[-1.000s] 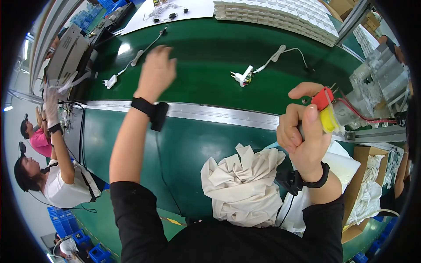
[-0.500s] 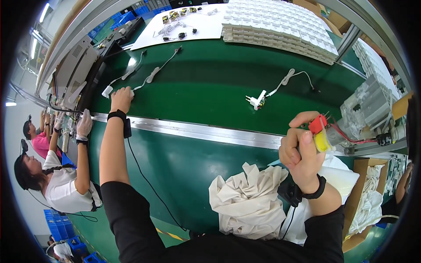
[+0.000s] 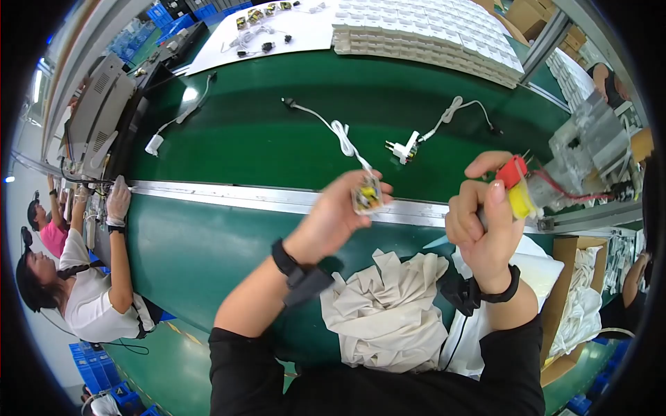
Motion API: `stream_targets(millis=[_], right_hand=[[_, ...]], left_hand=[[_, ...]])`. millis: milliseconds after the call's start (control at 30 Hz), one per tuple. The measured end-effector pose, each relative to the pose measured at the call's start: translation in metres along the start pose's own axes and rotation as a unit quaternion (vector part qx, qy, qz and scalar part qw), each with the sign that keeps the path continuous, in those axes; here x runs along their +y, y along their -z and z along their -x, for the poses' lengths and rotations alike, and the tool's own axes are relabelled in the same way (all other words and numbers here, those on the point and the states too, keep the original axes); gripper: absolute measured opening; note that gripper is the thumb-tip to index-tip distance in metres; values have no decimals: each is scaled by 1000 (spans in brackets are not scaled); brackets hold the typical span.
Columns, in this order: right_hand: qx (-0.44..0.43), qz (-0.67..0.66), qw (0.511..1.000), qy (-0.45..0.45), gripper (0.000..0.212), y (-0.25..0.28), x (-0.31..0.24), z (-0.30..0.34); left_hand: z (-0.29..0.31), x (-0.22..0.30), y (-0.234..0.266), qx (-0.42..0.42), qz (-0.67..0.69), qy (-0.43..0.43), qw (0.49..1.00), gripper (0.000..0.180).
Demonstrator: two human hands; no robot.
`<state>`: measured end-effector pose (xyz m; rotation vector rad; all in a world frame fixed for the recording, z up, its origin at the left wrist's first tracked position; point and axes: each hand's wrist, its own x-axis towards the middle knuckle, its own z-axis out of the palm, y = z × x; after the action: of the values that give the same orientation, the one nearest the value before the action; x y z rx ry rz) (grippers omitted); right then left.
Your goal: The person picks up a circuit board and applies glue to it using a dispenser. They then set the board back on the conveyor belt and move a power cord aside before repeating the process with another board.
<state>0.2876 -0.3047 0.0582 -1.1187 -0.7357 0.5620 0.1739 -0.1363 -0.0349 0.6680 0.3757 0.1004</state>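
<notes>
My left hand (image 3: 333, 216) is closed round the edges of a power adapter (image 3: 367, 194) in an uncovered housing, with its yellow and dark circuit parts showing. From it a white bundled cable (image 3: 340, 137) runs away across the green bench to a dark plug. My right hand (image 3: 484, 229), fingers curled, grips a tool with a pale blue tapered tip (image 3: 437, 242) poking out at its left; most of the tool is hidden. At its thumb side are a red block (image 3: 511, 171) and a yellow collar (image 3: 522, 201), with red wires running right.
Another white adapter with its cable (image 3: 402, 149) lies on the green bench, and a small white one (image 3: 154, 144) farther left. White housings (image 3: 430, 48) stand stacked behind. Crumpled beige cloth (image 3: 388, 312) sits before me, a cardboard box (image 3: 563, 312) right. A co-worker (image 3: 90, 277) is left.
My left hand has come from the far left to the middle, bringing the uncovered adapter and its trailing cable. My right hand keeps its grip, slightly shifted. The whole view has moved a little.
</notes>
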Motion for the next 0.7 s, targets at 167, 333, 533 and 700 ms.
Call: stream_targets(millis=[167, 333, 533, 700], right_hand=[[28, 4, 1000, -13, 34, 9, 10, -8], [29, 14, 999, -8, 35, 17, 34, -16], [17, 7, 1000, 0, 34, 27, 56, -22], [9, -3, 1000, -4, 32, 32, 64, -27]], left_hand=[[-1, -59, -20, -72, -32, 34, 996, 36], [-11, -79, -7, -142, -69, 40, 987, 41], [-22, -84, 7, -194, -74, 35, 978, 47], [-28, -87, 15, -214, -58, 21, 975, 48]])
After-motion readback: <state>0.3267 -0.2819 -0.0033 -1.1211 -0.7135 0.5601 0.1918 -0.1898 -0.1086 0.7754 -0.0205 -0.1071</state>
